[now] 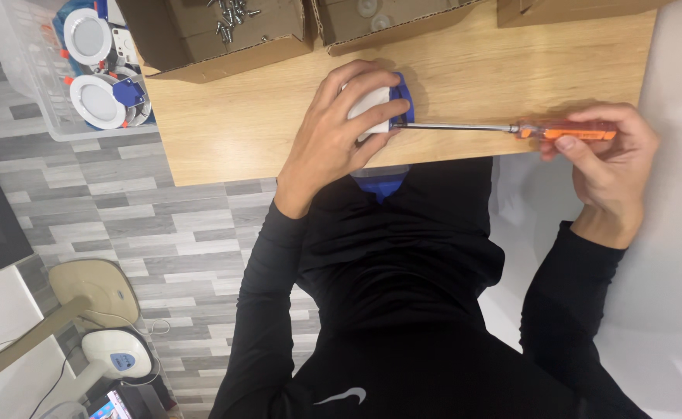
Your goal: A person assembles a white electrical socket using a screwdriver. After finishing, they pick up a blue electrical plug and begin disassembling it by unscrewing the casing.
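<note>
Left hand grips a white-and-blue fitting; right hand clasps an orange screwdriver. A cardboard box on the desk holds loose screws.

The small round plastic fitting is white with a blue part. The long screwdriver has a clear orange handle and silver steel shaft. The wooden tabletop is pale oak-grained; the plank floor mixes greys.
</note>
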